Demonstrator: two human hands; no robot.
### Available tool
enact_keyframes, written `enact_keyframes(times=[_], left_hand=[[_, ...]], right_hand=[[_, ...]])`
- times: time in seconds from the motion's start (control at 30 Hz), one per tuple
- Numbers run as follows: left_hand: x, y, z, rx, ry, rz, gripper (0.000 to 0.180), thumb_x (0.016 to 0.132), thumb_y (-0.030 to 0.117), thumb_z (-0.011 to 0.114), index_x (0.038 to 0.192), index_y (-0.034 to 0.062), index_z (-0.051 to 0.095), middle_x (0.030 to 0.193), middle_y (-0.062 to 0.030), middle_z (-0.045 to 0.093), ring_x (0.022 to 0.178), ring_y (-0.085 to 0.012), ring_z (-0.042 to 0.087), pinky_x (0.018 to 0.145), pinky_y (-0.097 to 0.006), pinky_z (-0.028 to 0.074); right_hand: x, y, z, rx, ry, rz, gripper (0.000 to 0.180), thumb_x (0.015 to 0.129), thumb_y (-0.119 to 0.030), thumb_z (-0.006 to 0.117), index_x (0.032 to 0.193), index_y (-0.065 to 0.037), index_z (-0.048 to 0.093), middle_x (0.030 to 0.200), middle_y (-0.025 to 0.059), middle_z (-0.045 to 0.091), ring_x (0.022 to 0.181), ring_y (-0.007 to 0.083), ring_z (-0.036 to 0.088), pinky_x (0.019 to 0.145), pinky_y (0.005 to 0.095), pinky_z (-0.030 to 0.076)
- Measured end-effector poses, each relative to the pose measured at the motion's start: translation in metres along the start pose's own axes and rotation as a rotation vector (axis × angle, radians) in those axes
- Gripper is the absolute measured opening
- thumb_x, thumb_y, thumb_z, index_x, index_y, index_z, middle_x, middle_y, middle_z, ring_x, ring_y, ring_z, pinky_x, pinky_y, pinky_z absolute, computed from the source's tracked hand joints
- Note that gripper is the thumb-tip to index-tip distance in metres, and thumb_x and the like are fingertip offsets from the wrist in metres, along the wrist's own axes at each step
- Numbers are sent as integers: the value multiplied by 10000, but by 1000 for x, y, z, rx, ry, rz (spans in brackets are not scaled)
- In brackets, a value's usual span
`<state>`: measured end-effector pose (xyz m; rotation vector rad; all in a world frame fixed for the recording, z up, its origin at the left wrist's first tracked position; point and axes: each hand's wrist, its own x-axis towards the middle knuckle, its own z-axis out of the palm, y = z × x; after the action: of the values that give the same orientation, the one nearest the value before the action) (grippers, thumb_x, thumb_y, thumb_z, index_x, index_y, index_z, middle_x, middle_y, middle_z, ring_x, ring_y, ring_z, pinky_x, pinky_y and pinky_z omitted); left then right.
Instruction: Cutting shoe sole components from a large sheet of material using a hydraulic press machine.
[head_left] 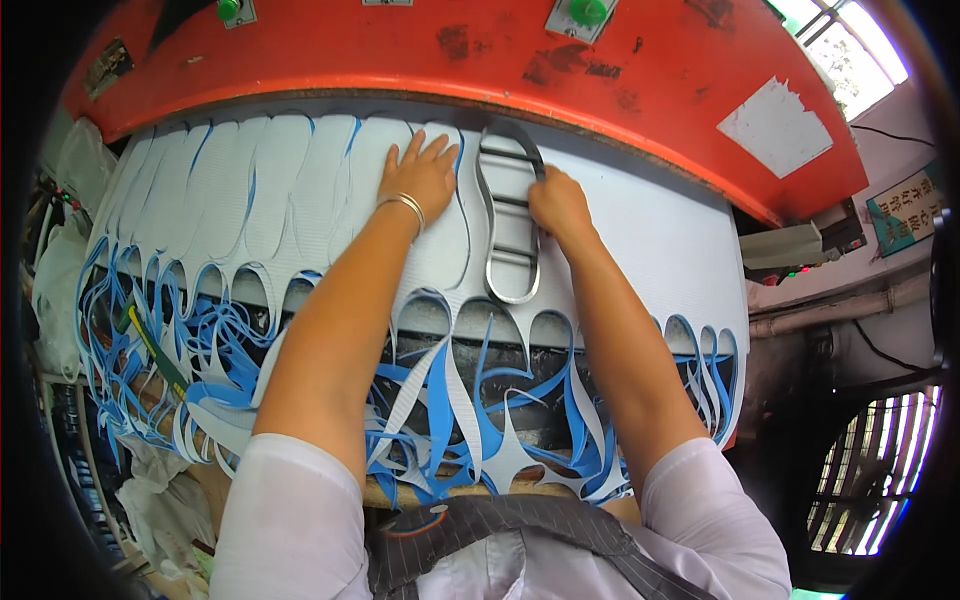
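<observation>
My left hand [418,178] lies flat with fingers spread on a white ribbed sheet [645,235], over a cut sole-shaped piece. To its right, my right hand [560,205] grips the right edge of a sole-shaped metal cutting die [511,203] with crossbars. The die stands on the sheet, beside the cut outlines. Several sole shapes [215,190] are cut side by side across the left part, with blue showing in the slits. My right fingertips are partly hidden behind the die's edge.
A red machine beam [400,50] with green buttons [587,12] spans the far side, close above the sheet. Blue and white offcut strips [440,400] hang tangled along the near edge. A green and yellow tool [155,350] lies among them at left. Plastic bags [65,290] hang further left.
</observation>
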<state>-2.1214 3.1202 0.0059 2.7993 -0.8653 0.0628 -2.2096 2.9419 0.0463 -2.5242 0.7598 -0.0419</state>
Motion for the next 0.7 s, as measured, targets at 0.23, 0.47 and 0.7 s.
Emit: enact_keyframes(times=[0.23,0.47,0.7], left_hand=[[-4,-12,-4,-26,26,-15,470,964,245,395,1429,307,419,1548,18,295,1460,-212,174,1177,-501,129],[-1,-8,-11,-85,-30,-2,481,950,235,392,1425,304,426,1555,6,272,1468,-224,137,1170,-526,103],[-4,-16,-10,-126,-19,15,480,940,219,397,1412,295,444,1546,-8,287,1465,-228,148,1168,-522,105]], right_hand=[[-60,30,10,-2,-37,-702,942,753,-554,719,1428,-13,346,1378,332,419,1321,421,396,1097,432,320],[-89,35,27,-27,74,-718,952,563,-490,857,1279,17,489,1395,323,396,1361,442,321,1136,505,223],[-100,31,24,-35,75,-747,877,538,-395,884,1227,14,527,1397,362,372,1324,483,350,1119,475,286]])
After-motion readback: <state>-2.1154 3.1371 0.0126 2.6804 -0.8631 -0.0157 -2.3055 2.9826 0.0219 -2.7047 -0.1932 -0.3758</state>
